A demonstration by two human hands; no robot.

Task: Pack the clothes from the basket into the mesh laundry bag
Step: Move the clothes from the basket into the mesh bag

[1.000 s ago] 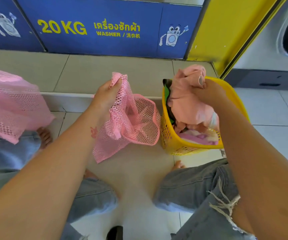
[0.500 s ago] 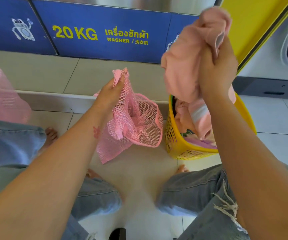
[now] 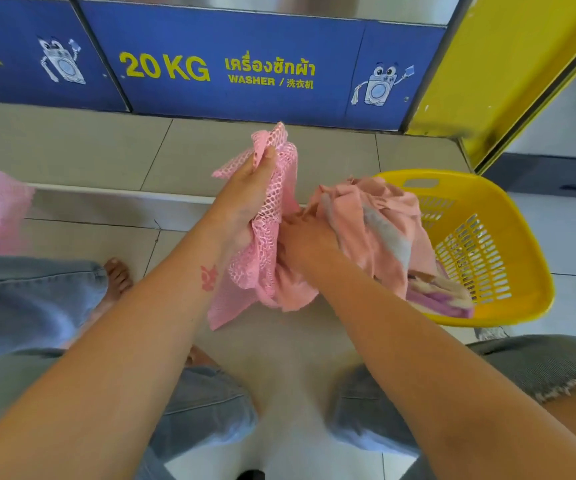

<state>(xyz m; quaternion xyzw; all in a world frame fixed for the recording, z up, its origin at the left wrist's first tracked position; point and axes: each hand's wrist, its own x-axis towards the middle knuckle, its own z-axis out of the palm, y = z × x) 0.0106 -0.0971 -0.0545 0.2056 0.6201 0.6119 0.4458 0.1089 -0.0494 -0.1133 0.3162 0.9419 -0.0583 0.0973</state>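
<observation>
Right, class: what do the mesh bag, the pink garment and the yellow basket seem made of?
Mesh laundry bag: soft netting, likely synthetic; open holes show. Pink garment: matte woven or knit fabric, possibly cotton; crumpled folds. Yellow basket: rigid moulded plastic, smooth, slotted walls.

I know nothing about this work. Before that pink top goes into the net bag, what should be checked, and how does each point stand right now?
1. Left hand grips the mesh bag near its top edge: ok.
2. Bag mouth open wide enough: cannot tell, bunched netting hides it.
3. Right hand holds the pink garment: ok.
4. Garment fully inside the bag: not ok, most of it is bunched outside, above the yellow basket.
5. Basket emptied: not ok, purple and cream clothes lie in it.
</observation>
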